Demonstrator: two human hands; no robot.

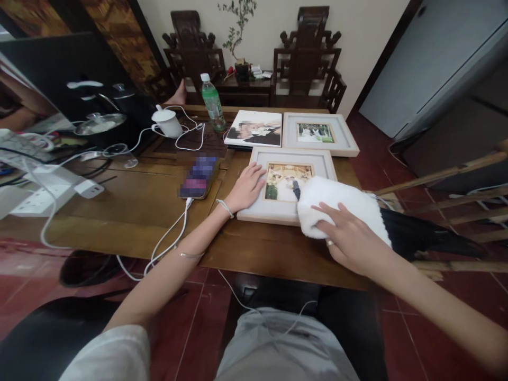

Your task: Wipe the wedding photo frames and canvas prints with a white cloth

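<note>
A picture frame (262, 209) with a pale wooden rim lies flat on the brown table, a wedding photo (278, 188) set in its white mount. My left hand (249, 186) rests flat across the frame's left side, fingers stretched out. In my right hand (349, 238) is a folded, fluffy white cloth (337, 203), pressed over the frame's right part and hanging past it. The cloth hides the frame's lower right corner. Behind it lie a second frame (349, 138) with a smaller photo and a photo panel (257, 138).
A phone (199, 177) on a white charging cable (174, 238) lies left of my left hand. Further back stand a green-labelled bottle (213, 103) and a white lidded cup (167, 123). A power strip (43, 193) sits at far left. Another person's foot (179, 95) shows behind the table.
</note>
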